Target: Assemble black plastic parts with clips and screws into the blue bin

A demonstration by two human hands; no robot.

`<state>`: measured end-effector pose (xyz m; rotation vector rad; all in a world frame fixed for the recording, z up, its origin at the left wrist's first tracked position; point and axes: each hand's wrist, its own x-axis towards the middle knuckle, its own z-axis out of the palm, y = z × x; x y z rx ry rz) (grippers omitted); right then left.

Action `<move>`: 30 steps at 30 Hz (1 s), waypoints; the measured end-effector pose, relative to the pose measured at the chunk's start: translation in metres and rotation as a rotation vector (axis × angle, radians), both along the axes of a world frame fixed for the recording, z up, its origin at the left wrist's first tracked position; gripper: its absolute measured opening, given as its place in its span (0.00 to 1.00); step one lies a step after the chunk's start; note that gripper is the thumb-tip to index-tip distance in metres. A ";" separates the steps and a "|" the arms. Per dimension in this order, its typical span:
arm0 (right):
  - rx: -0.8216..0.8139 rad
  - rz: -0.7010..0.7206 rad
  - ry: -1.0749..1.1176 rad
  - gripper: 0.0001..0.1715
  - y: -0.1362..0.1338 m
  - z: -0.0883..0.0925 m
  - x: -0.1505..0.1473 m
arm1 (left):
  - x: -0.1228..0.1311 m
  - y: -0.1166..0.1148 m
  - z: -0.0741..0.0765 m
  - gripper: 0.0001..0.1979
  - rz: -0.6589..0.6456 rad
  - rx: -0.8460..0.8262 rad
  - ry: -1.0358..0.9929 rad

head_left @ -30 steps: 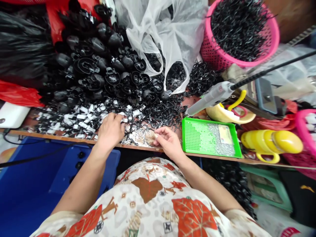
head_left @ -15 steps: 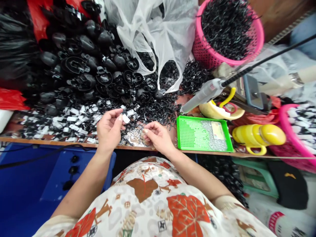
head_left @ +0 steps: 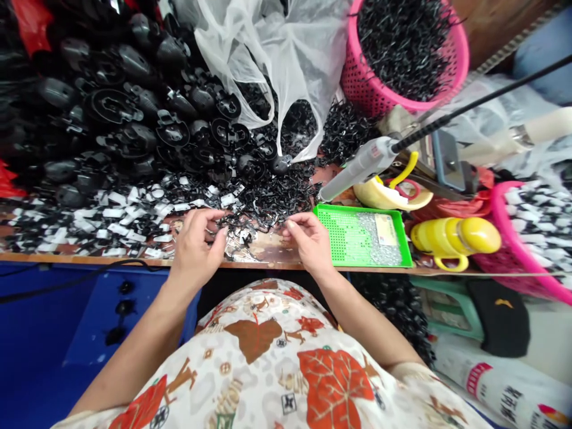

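My left hand [head_left: 198,245] is at the work edge of the bench, thumb and fingers curved but apart. Its fingertips are next to small black plastic clips [head_left: 243,221], and I see nothing gripped in it. Below the clips lie thin silvery metal pieces [head_left: 236,247]. Further right, my right hand [head_left: 309,241] has thumb and forefinger pinched together; whatever is between them is too small to make out. Left of my left hand spreads a heap of small white-and-black plastic parts [head_left: 120,217].
Right of my right hand is a green tray [head_left: 318,238] with small clear pieces. Beyond are a grey rod-shaped tool [head_left: 353,173], a yellow bottle [head_left: 456,238] and a pink basket [head_left: 348,89] of black clips. Black rounded shells [head_left: 134,140] pile up behind, beside a white plastic bag [head_left: 295,53].
The white part pinched in my left hand has left its fingers, which have parted. My right hand has moved right, away from the metal pieces, towards the green tray. The view has shifted slightly.
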<state>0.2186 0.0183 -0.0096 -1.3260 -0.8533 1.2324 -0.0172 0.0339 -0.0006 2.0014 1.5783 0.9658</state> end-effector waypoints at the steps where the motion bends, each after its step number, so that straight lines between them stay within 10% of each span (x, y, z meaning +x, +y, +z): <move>1: 0.001 -0.010 -0.008 0.16 -0.002 0.001 0.003 | -0.003 -0.001 0.002 0.14 -0.034 -0.005 0.103; 8: 0.017 0.096 -0.052 0.13 -0.014 0.001 -0.004 | 0.029 -0.007 -0.010 0.14 -0.210 -0.127 0.497; 16: 0.336 0.395 -0.403 0.08 0.002 0.005 -0.011 | 0.036 -0.009 -0.010 0.15 -0.272 -0.305 -0.289; 20: 0.156 0.351 -0.180 0.12 0.003 0.002 -0.026 | 0.045 -0.011 -0.008 0.18 -0.139 -0.401 -0.695; 24: -0.058 0.270 0.174 0.18 -0.006 -0.003 -0.038 | 0.052 -0.012 -0.013 0.18 -0.012 -0.489 -0.853; 30: 0.073 0.175 -0.139 0.10 -0.008 -0.002 -0.026 | 0.052 -0.014 -0.017 0.21 0.021 -0.573 -0.895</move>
